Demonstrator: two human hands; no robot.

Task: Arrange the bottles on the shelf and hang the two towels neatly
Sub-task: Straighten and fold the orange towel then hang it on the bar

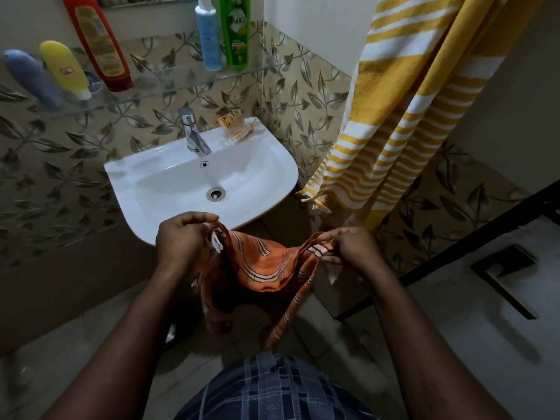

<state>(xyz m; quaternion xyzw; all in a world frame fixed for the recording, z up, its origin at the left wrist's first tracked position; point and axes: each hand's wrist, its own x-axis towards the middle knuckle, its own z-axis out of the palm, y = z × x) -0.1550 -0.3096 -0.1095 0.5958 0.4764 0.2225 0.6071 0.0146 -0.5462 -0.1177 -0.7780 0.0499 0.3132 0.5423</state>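
Hands, left (178, 237) and right (351, 247), each pinch a corner of the orange towel (263, 268), so pull it taut and level before hanging.

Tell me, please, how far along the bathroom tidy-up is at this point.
Looks done: five bottles, from the grey-blue bottle to the green bottle, sit on the glass shelf, and the yellow striped towel hangs beside the sink. In hand: left hand and right hand pinch the orange towel by its top edge. Left: hanging it neatly.
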